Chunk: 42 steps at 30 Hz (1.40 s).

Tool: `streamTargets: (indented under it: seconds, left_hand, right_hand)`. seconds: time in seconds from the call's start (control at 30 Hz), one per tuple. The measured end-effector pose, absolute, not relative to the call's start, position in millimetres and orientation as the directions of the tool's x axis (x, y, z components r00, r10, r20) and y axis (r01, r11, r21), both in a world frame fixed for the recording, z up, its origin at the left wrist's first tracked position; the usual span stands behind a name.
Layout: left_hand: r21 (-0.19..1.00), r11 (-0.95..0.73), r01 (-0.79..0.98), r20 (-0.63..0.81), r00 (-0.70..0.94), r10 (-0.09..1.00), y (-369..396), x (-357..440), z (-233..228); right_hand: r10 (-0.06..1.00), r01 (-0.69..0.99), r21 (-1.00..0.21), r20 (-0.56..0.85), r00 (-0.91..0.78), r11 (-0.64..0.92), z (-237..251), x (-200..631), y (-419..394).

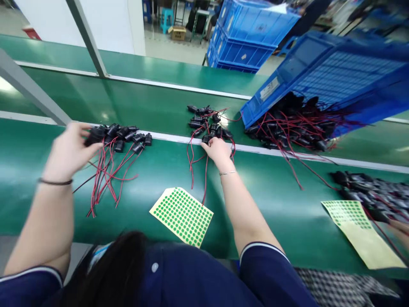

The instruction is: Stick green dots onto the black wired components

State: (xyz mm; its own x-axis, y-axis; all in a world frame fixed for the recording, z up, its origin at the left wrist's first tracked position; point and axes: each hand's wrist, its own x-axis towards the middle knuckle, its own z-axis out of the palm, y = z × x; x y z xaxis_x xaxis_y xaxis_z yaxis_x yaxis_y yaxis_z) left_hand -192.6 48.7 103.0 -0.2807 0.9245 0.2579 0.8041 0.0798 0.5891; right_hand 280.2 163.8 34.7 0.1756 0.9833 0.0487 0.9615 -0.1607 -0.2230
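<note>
Black wired components: Positions and Hand States

Black wired components lie in separate groups along a green work surface. Each visible lead is thin, and most are red. The left group lies at the near edge of a white strip, with its leads fanned toward the wearer. The middle group is farther right, partly on the far side of the strip; several of its leads also trail toward the wearer.

Left hand: located at the left end of the left group. Thumb and fingers are spread, with a dark component between them. Whether it is gripped or released cannot be determined. A black band encircles the wrist.

Right hand: located at the near side of the middle group. The fingers are bent, with thumb and fingertips at a component; a firm grasp cannot be confirmed. A thin bracelet encircles the wrist.

Sticker sheet: flat on the near surface between the forearms, angled, bearing rows of green dots. One lead end reaches its upper edge.

Blue crate: tilted at the right, its opening toward the surface. A large heap of similar components and tangled red leads lies at its mouth.

Far right: a second sheet, partly covered with green dots, lies below a blurred dark row of components. Another person's hand is just beside them at the frame edge.
</note>
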Motion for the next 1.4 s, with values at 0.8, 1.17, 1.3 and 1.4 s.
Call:
streamTargets:
  seconds: [0.8, 1.17, 1.3, 1.4]
  left_hand:
    - [0.841, -0.049, -0.539, 0.038, -0.031, 0.999, 45.6, 13.1, 69.1]
    - [0.697, -0.507, -0.507, 0.129, -0.607, 0.784, 44.7, -56.2, 124.7]
    - [0.824, -0.494, -0.276, 0.285, -0.552, 0.784, 37.0, -62.9, 121.0]
    - [0.835, -0.548, -0.045, 0.459, -0.493, 0.739, 33.3, -65.1, 103.8]
  right_hand:
    - [0.822, 0.490, -0.664, 0.397, -0.409, 0.565, 67.0, 179.9, 69.2]
    - [0.687, 0.588, -0.541, -0.025, -0.726, 0.602, 21.8, 213.8, 22.8]
    - [0.669, 0.613, -0.462, -0.058, -0.741, 0.640, 20.6, 209.0, 20.1]
    - [0.679, 0.635, -0.447, -0.081, -0.730, 0.630, 20.0, 207.1, 21.8]
